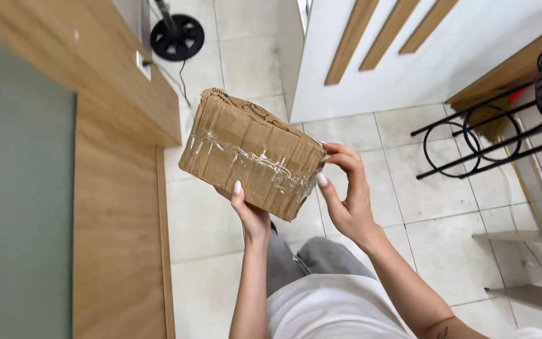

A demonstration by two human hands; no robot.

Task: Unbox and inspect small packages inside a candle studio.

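1. Cardboard box [250, 154]: brown, worn and creased, sealed with clear tape across its top face. Held up in the air over the tiled floor [453, 251], tilted, with its far end towards the black round stand base [177, 36].
2. Left hand [250, 213]: under the near edge of the cardboard box, palm beneath it, thumb with a pale nail pressed up onto the taped face. Grip clasped on the box, bearing it from below.
3. Right hand [346, 198]: at the right end of the cardboard box. Fingertips [326, 149] touch the box's right corner, thumb against the end face lower down. Grip is a light pinch on that end, fingers curled, palm off the box.
4. Person's own body: white top and grey trousers show below the cardboard box, between the two forearms.
5. Wooden bench [120, 207]: left of the cardboard box, apart from it, with a grey-green panel set into its top.
6. White cabinet wall [472, 50] with slanted wooden strips: beyond and right of the cardboard box.
7. Black wire stool [481, 135]: well right of the cardboard box, standing on the tiled floor.
8. Pale low shelf [534, 270]: far right of the cardboard box, near the lower edge.
9. A thin cable [180, 81] runs over the floor from the stand base, beyond the box.
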